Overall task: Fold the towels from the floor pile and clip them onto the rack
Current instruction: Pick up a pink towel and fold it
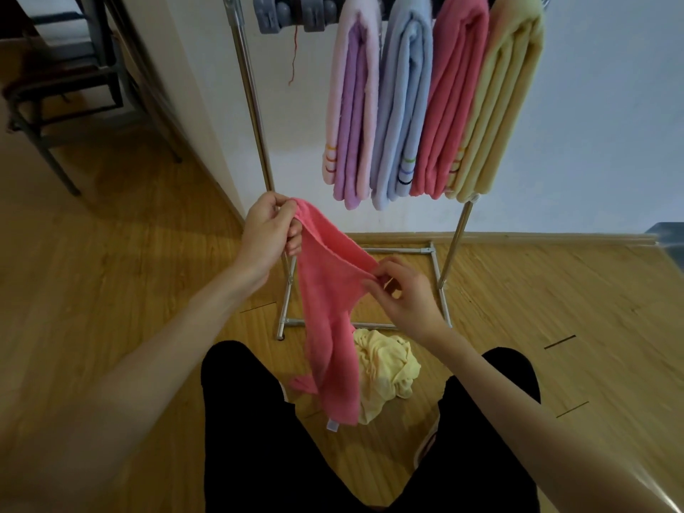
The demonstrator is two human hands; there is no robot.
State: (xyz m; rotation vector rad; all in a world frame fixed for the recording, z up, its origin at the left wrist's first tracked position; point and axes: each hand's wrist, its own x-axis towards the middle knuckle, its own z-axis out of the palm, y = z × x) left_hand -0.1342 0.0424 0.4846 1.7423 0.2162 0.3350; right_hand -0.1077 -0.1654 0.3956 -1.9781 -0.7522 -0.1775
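A pink towel [329,309] hangs in front of me, its lower end reaching down near the floor. My left hand [268,231] pinches its top corner, and my right hand [405,290] pinches the upper edge lower and to the right. On the floor between my legs lies a crumpled yellow towel [385,368]. On the metal rack [255,105] hang several folded towels: a lilac one [351,112], a light blue one [401,112], a pink one [449,105] and a yellow one [498,105]. Grey clips [292,12] sit unused at the rack's top left.
The rack's base frame [436,272] stands on the wooden floor just ahead of my black trousers [251,420]. A dark chair frame [63,105] is at the left by the white wall. A grey object [670,242] shows at the right edge.
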